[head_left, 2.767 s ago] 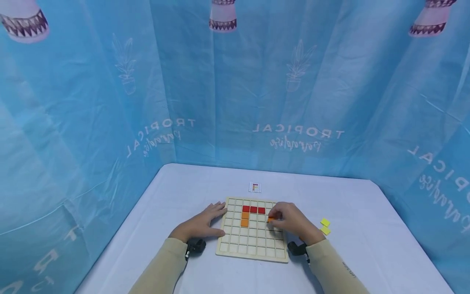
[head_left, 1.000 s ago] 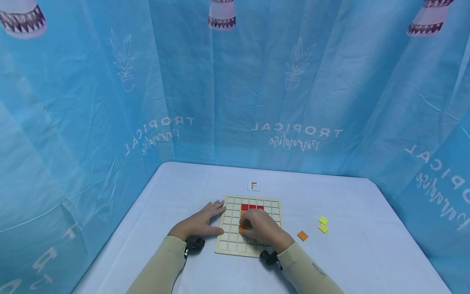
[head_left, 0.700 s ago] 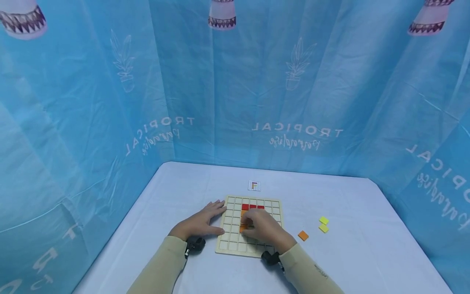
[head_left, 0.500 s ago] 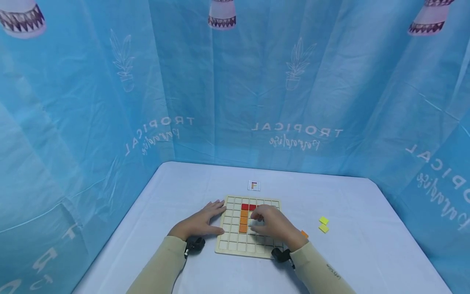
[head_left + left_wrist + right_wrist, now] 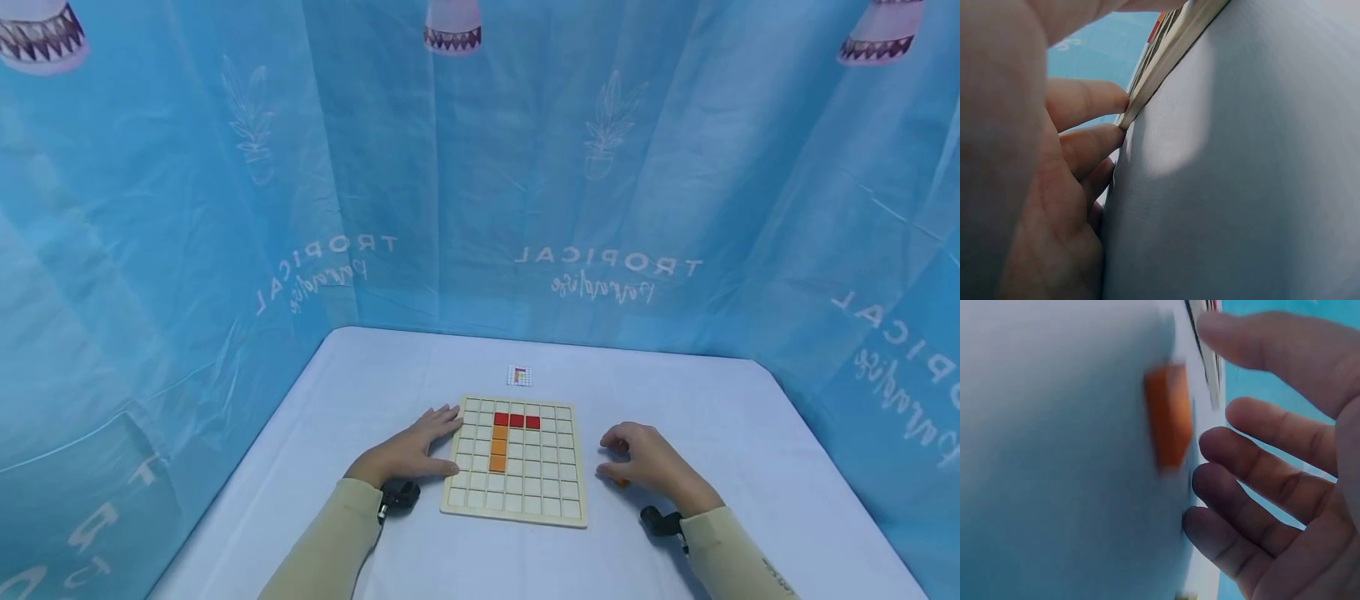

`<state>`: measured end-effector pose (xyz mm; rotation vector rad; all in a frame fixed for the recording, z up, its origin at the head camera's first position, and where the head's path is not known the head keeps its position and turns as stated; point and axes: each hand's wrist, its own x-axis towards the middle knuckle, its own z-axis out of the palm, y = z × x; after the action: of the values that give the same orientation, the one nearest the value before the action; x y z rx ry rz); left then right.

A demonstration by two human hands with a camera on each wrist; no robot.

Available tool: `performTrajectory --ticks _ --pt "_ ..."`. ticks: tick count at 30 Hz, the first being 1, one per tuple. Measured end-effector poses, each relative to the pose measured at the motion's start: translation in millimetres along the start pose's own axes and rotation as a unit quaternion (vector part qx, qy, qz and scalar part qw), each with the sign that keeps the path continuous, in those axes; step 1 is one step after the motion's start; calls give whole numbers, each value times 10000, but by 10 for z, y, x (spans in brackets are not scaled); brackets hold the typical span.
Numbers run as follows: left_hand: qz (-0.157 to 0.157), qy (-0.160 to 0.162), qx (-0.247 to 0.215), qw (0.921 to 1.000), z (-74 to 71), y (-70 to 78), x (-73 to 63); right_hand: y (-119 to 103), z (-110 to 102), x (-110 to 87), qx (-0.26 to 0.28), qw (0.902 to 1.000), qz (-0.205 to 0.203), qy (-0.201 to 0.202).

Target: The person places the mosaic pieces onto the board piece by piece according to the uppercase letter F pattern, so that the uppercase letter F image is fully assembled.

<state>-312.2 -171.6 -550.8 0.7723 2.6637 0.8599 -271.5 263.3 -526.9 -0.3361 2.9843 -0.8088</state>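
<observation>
A wooden grid board (image 5: 540, 482) lies flat on the table. A row of three red tiles (image 5: 517, 421) sits in it, with a column of orange tiles (image 5: 498, 448) running down from its left end. My left hand (image 5: 408, 450) rests at the board's left edge, fingers extended, fingertips against the rim in the left wrist view. Right of the board, my right hand (image 5: 652, 465) is over a loose orange tile (image 5: 1169, 419), mostly covered by it in the head view. In the right wrist view its thumb and fingers are spread apart, with nothing held.
A small printed pattern card (image 5: 520, 376) lies beyond the board's far edge. Part of a yellow piece (image 5: 1186, 596) shows at the bottom of the right wrist view. Blue printed curtains (image 5: 480, 208) surround the white-covered table (image 5: 420, 367).
My right hand placed another orange tile below the column's other two, let go of it, and moved right off the board to the loose orange tile. My left hand has stayed put.
</observation>
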Motion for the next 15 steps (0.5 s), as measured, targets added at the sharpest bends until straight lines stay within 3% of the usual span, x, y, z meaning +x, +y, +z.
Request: performTrajectory --ticks 7,15 --pt "-6 -51 8 10000 -7 -20 -13 134 -82 -132 212 9990 292 -245" --pt "2 34 1 10000 17 -9 17 159 -104 -155 334 9980 394 -365"
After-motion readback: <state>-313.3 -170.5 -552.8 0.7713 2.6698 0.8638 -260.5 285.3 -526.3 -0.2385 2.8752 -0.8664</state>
